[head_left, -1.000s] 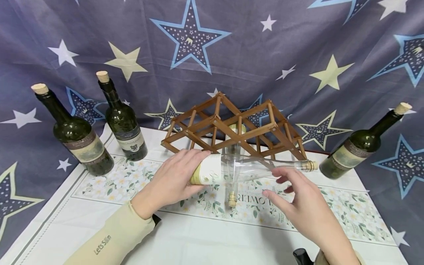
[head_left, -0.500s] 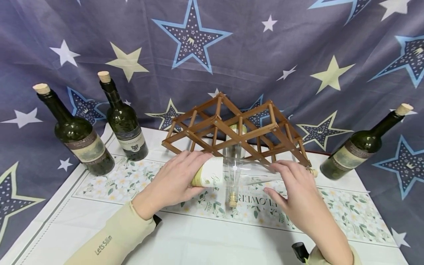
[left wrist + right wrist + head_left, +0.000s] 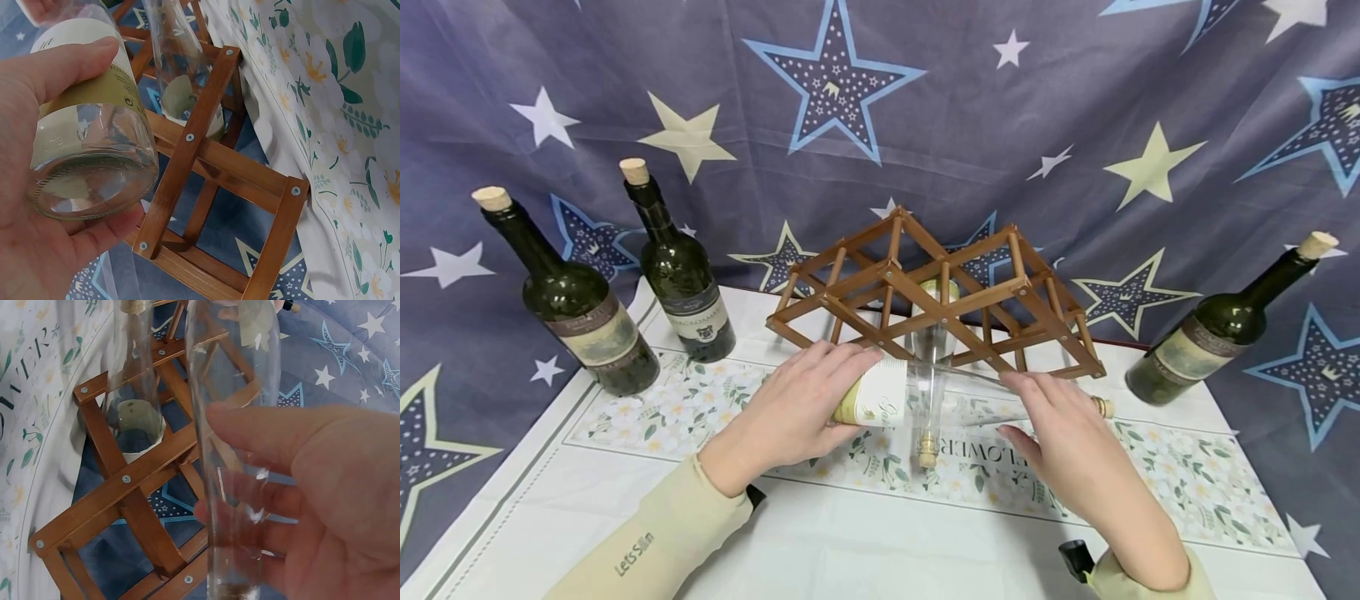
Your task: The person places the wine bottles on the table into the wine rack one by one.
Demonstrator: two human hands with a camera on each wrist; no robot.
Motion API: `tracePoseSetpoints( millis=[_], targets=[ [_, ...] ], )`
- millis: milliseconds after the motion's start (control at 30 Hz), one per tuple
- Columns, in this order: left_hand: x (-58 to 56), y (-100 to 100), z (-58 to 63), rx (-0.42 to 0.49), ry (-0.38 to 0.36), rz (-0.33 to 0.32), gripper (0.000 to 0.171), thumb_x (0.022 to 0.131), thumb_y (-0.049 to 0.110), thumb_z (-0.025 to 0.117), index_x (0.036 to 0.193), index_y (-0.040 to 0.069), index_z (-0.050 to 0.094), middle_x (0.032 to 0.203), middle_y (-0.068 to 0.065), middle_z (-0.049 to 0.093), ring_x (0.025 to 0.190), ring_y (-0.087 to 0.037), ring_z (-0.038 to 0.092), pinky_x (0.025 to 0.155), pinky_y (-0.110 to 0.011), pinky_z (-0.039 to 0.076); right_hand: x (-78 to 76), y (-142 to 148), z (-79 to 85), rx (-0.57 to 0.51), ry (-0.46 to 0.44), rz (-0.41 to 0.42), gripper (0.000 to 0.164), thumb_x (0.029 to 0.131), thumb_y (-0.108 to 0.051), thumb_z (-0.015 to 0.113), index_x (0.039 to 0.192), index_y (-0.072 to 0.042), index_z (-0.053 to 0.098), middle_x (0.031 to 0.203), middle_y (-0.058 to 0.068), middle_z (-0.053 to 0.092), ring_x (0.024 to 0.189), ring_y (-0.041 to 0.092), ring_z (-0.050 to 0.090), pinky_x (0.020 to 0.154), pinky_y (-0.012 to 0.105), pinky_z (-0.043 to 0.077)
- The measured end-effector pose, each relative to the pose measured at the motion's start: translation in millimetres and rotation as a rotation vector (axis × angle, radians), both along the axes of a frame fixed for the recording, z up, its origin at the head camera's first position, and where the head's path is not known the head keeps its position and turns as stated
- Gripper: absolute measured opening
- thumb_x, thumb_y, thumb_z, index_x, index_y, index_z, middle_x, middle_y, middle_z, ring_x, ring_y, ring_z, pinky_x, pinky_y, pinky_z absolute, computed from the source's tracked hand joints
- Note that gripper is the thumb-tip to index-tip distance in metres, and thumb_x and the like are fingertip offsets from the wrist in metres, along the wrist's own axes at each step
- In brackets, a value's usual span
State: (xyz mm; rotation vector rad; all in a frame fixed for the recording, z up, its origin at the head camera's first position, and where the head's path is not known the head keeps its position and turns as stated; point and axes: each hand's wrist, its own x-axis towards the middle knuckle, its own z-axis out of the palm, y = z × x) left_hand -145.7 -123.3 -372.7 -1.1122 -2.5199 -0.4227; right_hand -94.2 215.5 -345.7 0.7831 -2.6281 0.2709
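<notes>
The sleeve on the left arm (image 3: 681,521) is pale cream-yellow, printed along the forearm with dark lettering (image 3: 635,554) that starts "Let's S", then blurs. The right sleeve (image 3: 1150,579) matches its colour. A small black piece shows beside each cuff, at the left (image 3: 756,497) and right (image 3: 1077,560).

A clear bottle (image 3: 973,408), partly masked by both grips
From the head camera, the left grip (image 3: 797,404) hides the base and part of the label (image 3: 883,392), and the right grip (image 3: 1063,429) covers much of the neck; beyond and between them, slats of the wooden rack (image 3: 944,320) cross over a second clear bottle (image 3: 929,343). Behind the left grip, the sleeve (image 3: 655,525), its lettering partly blurred, runs off the bottom edge.
</notes>
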Motion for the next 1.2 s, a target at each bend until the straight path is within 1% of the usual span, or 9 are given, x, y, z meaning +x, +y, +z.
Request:
tracePoseSetpoints(
  millis=[100,200,367,467,567,700,800,900,1200],
  targets=[
    [0.1,0.1,0.3,-0.01,0.005,-0.009,0.086,0.076,0.045,0.082,0.148,0.018,0.043,0.138,0.0,0.051,0.104,-0.02,0.049,0.078,-0.039,0.049,-1.0,0.1,-1.9,0.007,-0.051,0.003,0.059,0.086,-0.02,0.078,0.138,-0.009,0.052,0.124,0.006,0.061,0.115,0.028,0.056,0.102,0.051,0.04],
    [0.4,0.2,0.1,-0.021,0.004,-0.012,0.087,0.076,0.045,0.082,0.149,0.017,0.043,0.138,0.0,0.051,0.104,-0.02,0.048,0.079,-0.038,0.049,-1.2,1.1,-4.0,-0.004,-0.095,0.01,0.059,0.087,-0.02,0.076,0.139,-0.011,0.05,0.126,0.006,0.061,0.118,0.027,0.056,0.104,0.057,0.037],
    [0.4,0.3,-0.4,-0.031,-0.005,-0.002,0.089,0.074,0.047,0.083,0.148,0.018,0.044,0.138,0.001,0.051,0.105,-0.02,0.05,0.081,-0.038,0.049,-2.6,3.4,-6.8,-0.021,-0.136,0.032,0.058,0.088,-0.019,0.075,0.139,-0.011,0.049,0.129,0.007,0.06,0.122,0.029,0.054,0.104,0.064,0.033],
    [0.0,0.0,-0.8,-0.037,-0.007,0.003,0.09,0.073,0.048,0.083,0.149,0.019,0.043,0.137,0.001,0.051,0.108,-0.019,0.05,0.082,-0.038,0.049,-3.8,4.7,-8.2,-0.02,-0.155,0.044,0.057,0.089,-0.02,0.075,0.138,-0.01,0.049,0.128,0.007,0.06,0.123,0.028,0.053,0.104,0.064,0.033],
    [-0.7,-0.2,-1.3,-0.038,-0.009,0.004,0.091,0.073,0.05,0.083,0.149,0.019,0.043,0.137,0.002,0.052,0.11,-0.019,0.049,0.083,-0.038,0.049,-4.1,5.8,-7.9,-0.016,-0.182,0.044,0.057,0.09,-0.024,0.073,0.139,-0.011,0.048,0.127,0.006,0.059,0.124,0.028,0.052,0.104,0.067,0.03],
    [-1.1,-0.1,-1.8,-0.03,-0.015,0.004,0.09,0.073,0.049,0.083,0.149,0.019,0.044,0.136,0.001,0.051,0.111,-0.019,0.049,0.083,-0.038,0.049,-4.3,7.2,-7.1,-0.008,-0.21,0.037,0.057,0.092,-0.027,0.07,0.142,-0.012,0.046,0.131,0.006,0.057,0.128,0.031,0.049,0.106,0.07,0.025],
    [-0.5,0.2,-1.7,-0.026,-0.016,0.005,0.09,0.073,0.049,0.083,0.149,0.02,0.044,0.136,0.001,0.052,0.112,-0.019,0.049,0.085,-0.039,0.049,-4.7,8.4,-7.9,-0.01,-0.215,0.042,0.057,0.093,-0.027,0.07,0.142,-0.012,0.046,0.133,0.007,0.057,0.13,0.034,0.048,0.105,0.07,0.025],
    [0.0,0.6,-1.4,-0.019,-0.016,0.01,0.09,0.073,0.049,0.083,0.149,0.021,0.044,0.136,0.001,0.052,0.114,-0.019,0.049,0.088,-0.039,0.048,-5.0,9.7,-8.4,-0.016,-0.218,0.047,0.057,0.093,-0.026,0.07,0.142,-0.011,0.046,0.134,0.007,0.056,0.129,0.032,0.048,0.105,0.069,0.026],
    [-0.6,-0.5,-0.7,0.012,-0.03,0.033,0.088,0.074,0.052,0.082,0.148,0.02,0.045,0.135,0.002,0.052,0.112,-0.019,0.048,0.087,-0.04,0.047,-4.7,13.8,-8.5,-0.022,-0.254,0.035,0.056,0.095,-0.028,0.067,0.144,-0.01,0.045,0.134,0.008,0.056,0.132,0.036,0.045,0.107,0.069,0.022]
  ],
)
